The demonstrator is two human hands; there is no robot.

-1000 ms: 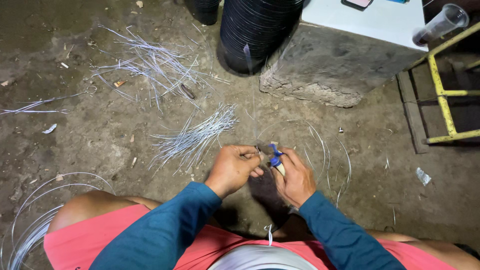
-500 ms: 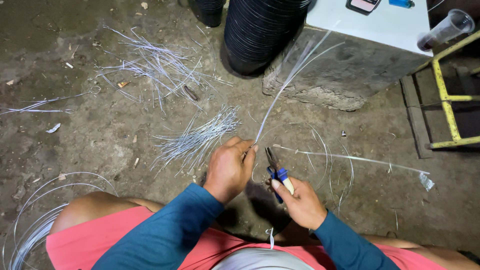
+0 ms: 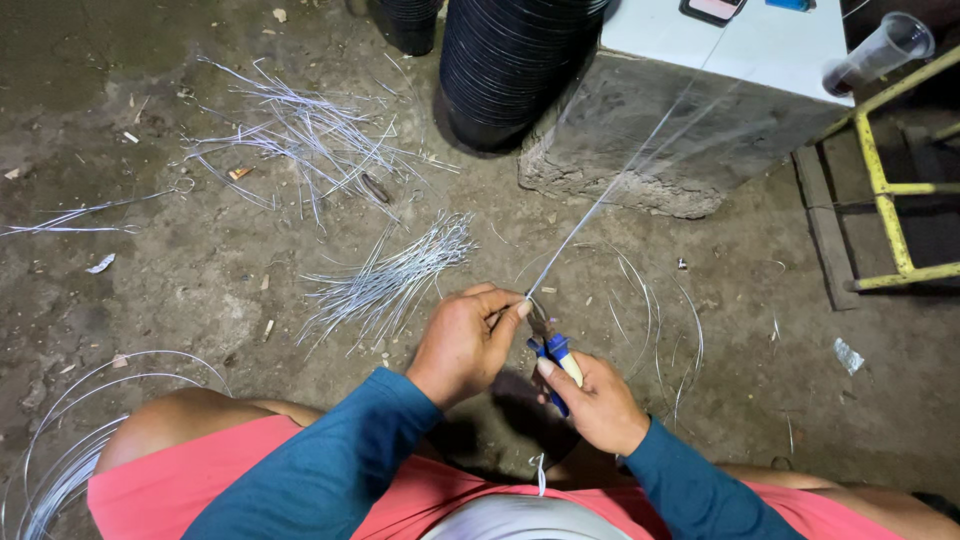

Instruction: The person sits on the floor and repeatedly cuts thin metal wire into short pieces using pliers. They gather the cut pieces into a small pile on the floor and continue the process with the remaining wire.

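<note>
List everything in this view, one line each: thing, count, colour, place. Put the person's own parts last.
wire strand: one, silvery, pinched in the left hand, running up and away toward the block
pliers: one, blue and pale handles, in the right hand
cut wire bundle: one heap, silvery, floor left of the hands
scattered wire pieces: many, silvery, floor upper left
wire coil: one, silvery, lower left by the knee
stacked black pots: one stack, black, top centre
concrete block: one, grey with a white top, upper right
clear cup: one, transparent, top right
yellow frame: one, yellow, right edge
left hand: one, closed on the strand
right hand: one, closed on the pliers
</note>
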